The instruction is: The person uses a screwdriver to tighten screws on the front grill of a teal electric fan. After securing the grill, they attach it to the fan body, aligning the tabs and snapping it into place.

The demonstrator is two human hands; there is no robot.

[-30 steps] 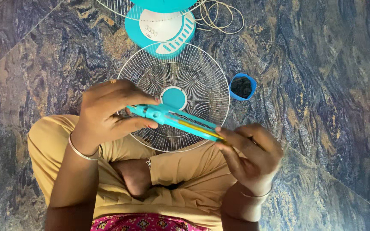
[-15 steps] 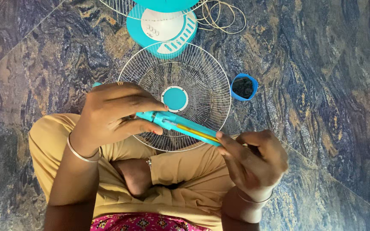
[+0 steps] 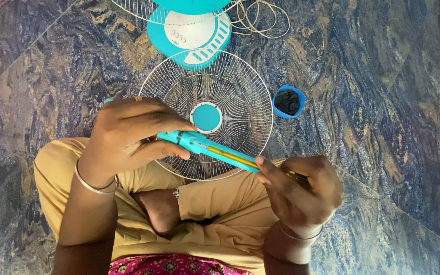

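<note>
My left hand [image 3: 131, 135] grips the hub end of a teal fan blade piece [image 3: 204, 145] held above my lap. My right hand [image 3: 301, 191] is closed on a thin yellow tool [image 3: 232, 157] that lies along the blade's surface, its index finger touching the blade's far tip. Beneath both hands lies a round white wire fan grille [image 3: 240, 97] with a teal centre disc [image 3: 206, 117], flat on the floor. I sit cross-legged in tan trousers.
A teal and white fan base [image 3: 189, 33] with buttons stands at the top, another wire grille and a coiled pale cord [image 3: 260, 20] beside it. A small blue cup [image 3: 287, 102] with dark contents sits right of the grille. The floor is blue marbled stone.
My left hand has shifted further over the blade's hub end. My right hand has slid slightly down and right with the yellow tool.
</note>
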